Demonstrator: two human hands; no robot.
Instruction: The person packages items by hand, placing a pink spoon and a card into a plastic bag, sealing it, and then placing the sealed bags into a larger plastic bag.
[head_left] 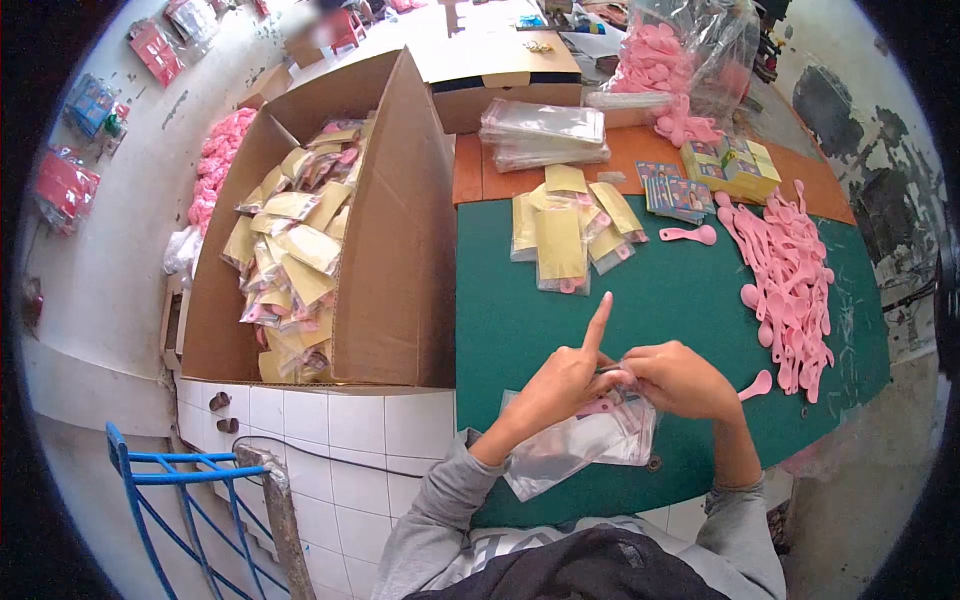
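Observation:
Both my hands meet over clear plastic bags [565,455] near the front edge of the green table mat [510,350]. My left hand [562,385] has its index finger stretched out, with thumb and other fingers closed on the top of a bag. The fingers of my right hand [683,378] are pinched at the same bag opening. Something pink shows in the plastic below the fingers. Beyond my hands lie packed bags with yellowish cards [561,243]. To the right are a loose pink spoon [757,385] and a heap of pink spoons [790,290].
A tall cardboard box [395,250] at the left holds many packed bags [300,250]. Stacked clear bags [545,130], blue cards [675,190], card bundles [735,168] and another spoon [690,235] lie farther back. A blue metal frame [190,470] stands lower left.

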